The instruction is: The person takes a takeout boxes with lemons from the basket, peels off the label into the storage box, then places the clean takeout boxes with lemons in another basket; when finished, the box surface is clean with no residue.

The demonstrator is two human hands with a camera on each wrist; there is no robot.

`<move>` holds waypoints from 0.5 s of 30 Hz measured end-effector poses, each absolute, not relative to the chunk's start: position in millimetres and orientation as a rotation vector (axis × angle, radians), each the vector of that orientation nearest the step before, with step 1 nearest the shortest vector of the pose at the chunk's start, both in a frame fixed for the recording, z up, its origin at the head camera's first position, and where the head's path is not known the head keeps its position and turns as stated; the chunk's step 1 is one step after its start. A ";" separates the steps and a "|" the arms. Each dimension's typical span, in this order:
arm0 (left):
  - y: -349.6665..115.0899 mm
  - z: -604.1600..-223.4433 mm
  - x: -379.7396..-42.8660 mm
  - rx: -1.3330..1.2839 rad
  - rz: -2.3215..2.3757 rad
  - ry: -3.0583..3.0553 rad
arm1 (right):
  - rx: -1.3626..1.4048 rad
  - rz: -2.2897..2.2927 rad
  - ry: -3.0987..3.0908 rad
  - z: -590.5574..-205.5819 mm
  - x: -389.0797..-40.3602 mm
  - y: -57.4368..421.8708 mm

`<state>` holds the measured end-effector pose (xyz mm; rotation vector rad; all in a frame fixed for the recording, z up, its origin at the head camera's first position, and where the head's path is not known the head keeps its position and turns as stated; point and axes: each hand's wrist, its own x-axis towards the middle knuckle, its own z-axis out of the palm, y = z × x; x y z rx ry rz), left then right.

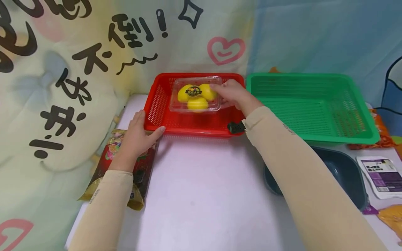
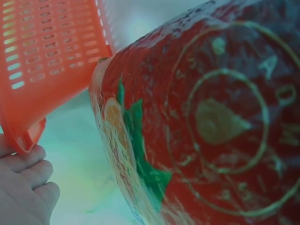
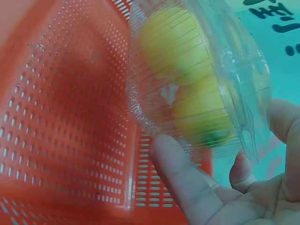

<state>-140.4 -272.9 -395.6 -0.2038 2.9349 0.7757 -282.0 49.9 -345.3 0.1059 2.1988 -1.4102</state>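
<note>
A clear plastic box of yellow fruit (image 1: pixel 197 104) with a black label is held by its right end in my right hand (image 1: pixel 233 94), thumb on top and fingers below. The box is over the red basket (image 1: pixel 191 129); in the right wrist view the fruit box (image 3: pixel 187 79) is tilted above the basket's slotted floor. My left hand (image 1: pixel 137 137) touches the basket's left front corner with its fingers. In the left wrist view the fingers of the left hand (image 2: pixel 28 183) meet the basket's rim (image 2: pixel 28 140).
Under my left forearm lies a red and gold snack bag (image 1: pixel 146 174). A green basket (image 1: pixel 301 104) stands right of the red one. Beyond my right forearm are a dark blue bin (image 1: pixel 348 174), a white and purple packet (image 1: pixel 381 176) and an orange bag (image 1: pixel 391 218).
</note>
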 end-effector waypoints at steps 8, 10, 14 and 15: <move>-270.4 -392.9 -138.4 -0.190 0.786 2.927 | 0.027 -1.404 2.271 -326.1 -262.2 68.1; -270.1 -393.3 -138.5 -0.197 0.790 2.928 | 0.007 -1.416 2.278 -322.0 -255.6 74.1; -269.9 -393.4 -138.3 -0.201 0.800 2.928 | -0.025 -1.415 2.311 -313.9 -240.3 83.6; -269.9 -393.2 -138.0 -0.197 0.803 2.930 | -0.027 -1.408 2.322 -311.8 -235.8 85.5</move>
